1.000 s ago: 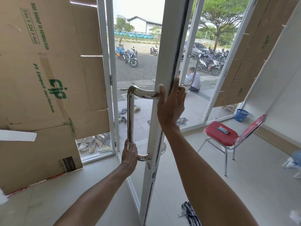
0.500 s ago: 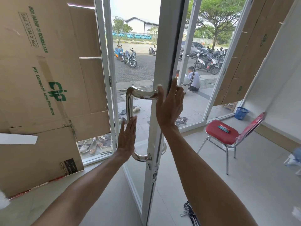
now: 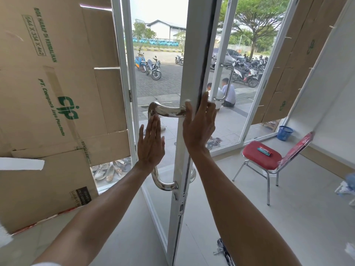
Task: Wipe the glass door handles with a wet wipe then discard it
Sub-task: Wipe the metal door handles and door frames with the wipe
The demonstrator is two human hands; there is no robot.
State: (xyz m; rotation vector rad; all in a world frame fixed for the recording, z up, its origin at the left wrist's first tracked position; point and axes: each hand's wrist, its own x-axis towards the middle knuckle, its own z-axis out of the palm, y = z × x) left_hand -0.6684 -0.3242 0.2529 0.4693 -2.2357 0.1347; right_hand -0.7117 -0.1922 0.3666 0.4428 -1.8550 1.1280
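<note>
A chrome pull handle (image 3: 165, 112) is fixed to the white frame of the open glass door (image 3: 194, 54). Its upright bar runs down to a lower bend (image 3: 165, 186). My left hand (image 3: 151, 144) lies flat on the upright bar, fingers straight and pointing up, fingertips just under the top bend. No wet wipe shows; the palm side is hidden. My right hand (image 3: 199, 129) grips the door frame's edge beside the handle's top mount. A second chrome handle (image 3: 228, 83) hangs on the other door leaf behind.
Flattened cardboard (image 3: 48, 93) covers the left pane, with shoes (image 3: 107, 169) below it. A red chair (image 3: 261, 156) carrying a small packet (image 3: 265, 151) stands to the right, a blue basket (image 3: 285, 132) beyond it. Striped cloth (image 3: 223, 250) lies on the floor. People (image 3: 228, 91) sit outside.
My left hand let go of the bar's lower end, flattened out and slid up along the bar to just below the top bend. My right hand stayed on the door edge.
</note>
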